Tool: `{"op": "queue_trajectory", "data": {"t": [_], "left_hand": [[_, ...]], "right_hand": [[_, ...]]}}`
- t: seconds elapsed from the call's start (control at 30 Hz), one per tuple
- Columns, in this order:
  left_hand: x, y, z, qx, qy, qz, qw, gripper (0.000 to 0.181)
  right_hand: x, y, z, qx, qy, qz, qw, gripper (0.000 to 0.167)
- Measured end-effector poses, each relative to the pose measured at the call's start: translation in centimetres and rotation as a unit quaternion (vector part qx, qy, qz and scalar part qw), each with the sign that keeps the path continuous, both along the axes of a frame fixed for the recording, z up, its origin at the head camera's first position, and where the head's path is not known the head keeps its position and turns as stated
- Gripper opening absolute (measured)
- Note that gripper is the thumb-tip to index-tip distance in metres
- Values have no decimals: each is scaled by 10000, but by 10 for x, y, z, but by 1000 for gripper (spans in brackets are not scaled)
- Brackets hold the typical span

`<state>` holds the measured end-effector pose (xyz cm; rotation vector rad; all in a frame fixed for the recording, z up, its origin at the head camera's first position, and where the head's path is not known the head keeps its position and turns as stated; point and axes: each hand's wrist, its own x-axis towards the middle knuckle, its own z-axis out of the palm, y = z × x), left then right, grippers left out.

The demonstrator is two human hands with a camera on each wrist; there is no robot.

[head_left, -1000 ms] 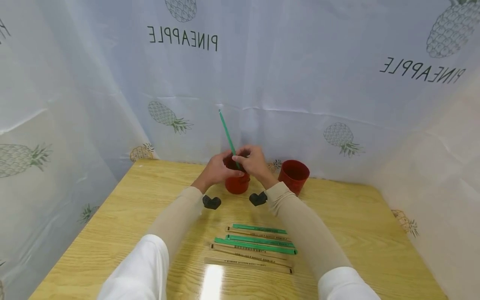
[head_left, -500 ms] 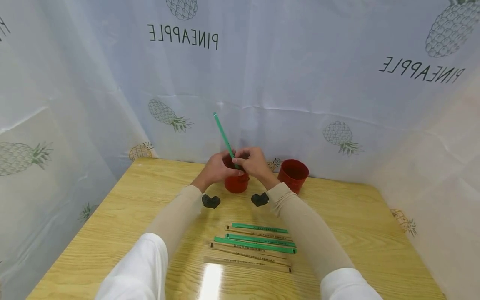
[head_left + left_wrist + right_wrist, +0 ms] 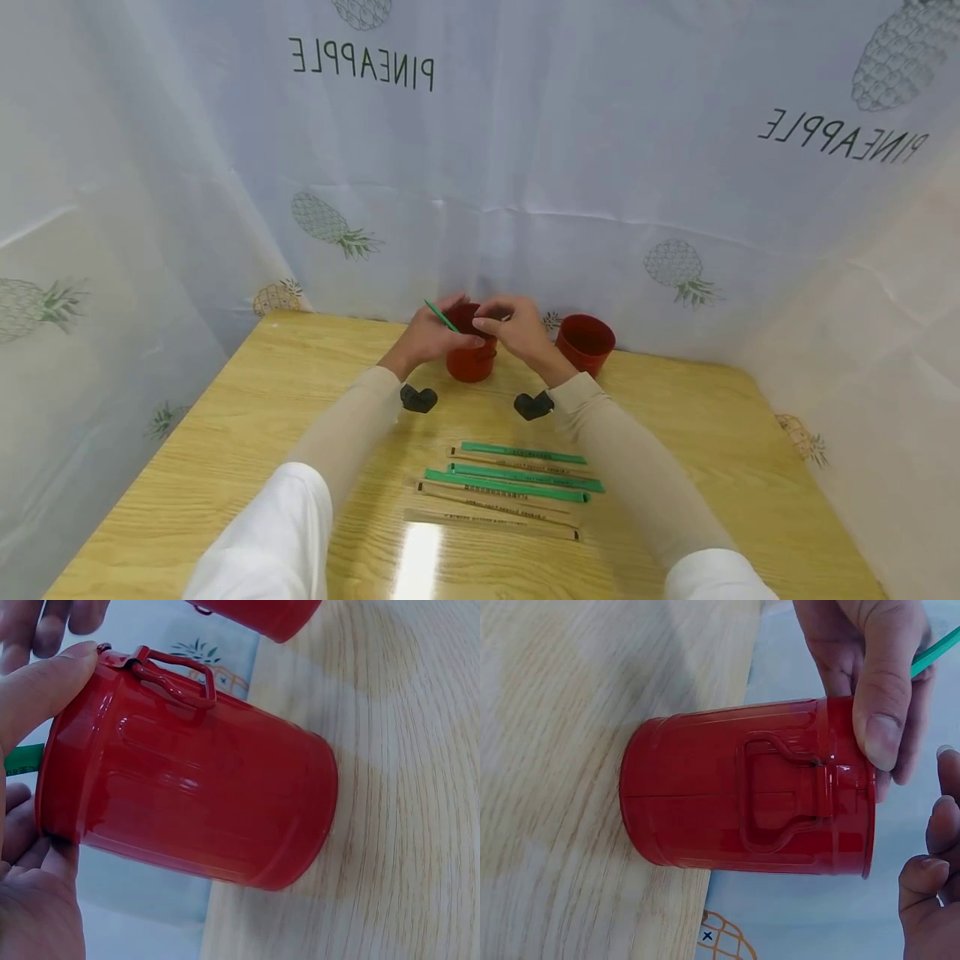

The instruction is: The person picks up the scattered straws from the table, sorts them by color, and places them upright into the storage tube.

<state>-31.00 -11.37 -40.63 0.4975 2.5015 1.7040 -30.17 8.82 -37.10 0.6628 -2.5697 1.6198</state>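
A red metal bucket (image 3: 471, 364) with a wire handle stands upright near the table's back edge. My left hand (image 3: 433, 335) grips its rim, the thumb (image 3: 885, 712) on the near side of the wall. A green paper-wrapped stick (image 3: 441, 316) leans out of the bucket toward the left, over that hand; its lower part is hidden inside. My right hand (image 3: 521, 332) is just right of the rim with its fingers loosely bent; in the right wrist view, the right fingers (image 3: 941, 825) are apart from the bucket and hold nothing.
A second red bucket (image 3: 587, 343) stands to the right, behind my right forearm. Several green sticks (image 3: 517, 484) and brown paper-wrapped sticks (image 3: 495, 522) lie crosswise on the wooden table (image 3: 300, 400) in front. A patterned curtain (image 3: 555, 167) hangs behind the table.
The green stick has dropped from steeply upright to a low leftward lean. My right hand has let go of it and moved slightly right, while the left stays on the bucket.
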Motion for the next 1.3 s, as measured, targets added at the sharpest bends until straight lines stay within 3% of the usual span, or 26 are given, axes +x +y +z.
{"op": "queue_trajectory", "data": {"t": [0.17, 0.3, 0.7, 0.97, 1.3], "left_hand": [[-1, -1, 1, -105, -15, 50, 9999, 97], [-1, 0, 1, -131, -31, 75, 9999, 95], [-2, 1, 0, -178, -61, 129, 9997, 95], [-3, 0, 2, -225, -140, 152, 9995, 95], [-3, -1, 1, -190, -178, 117, 9996, 93]], "right_hand": [[6, 10, -1, -204, 49, 253, 9995, 17], [17, 22, -1, -208, -156, 350, 9990, 22], [54, 66, -10, -79, -506, 162, 9986, 16], [74, 103, -33, 116, -768, -52, 9970, 16], [98, 140, -62, 246, -876, -43, 9958, 23]]}}
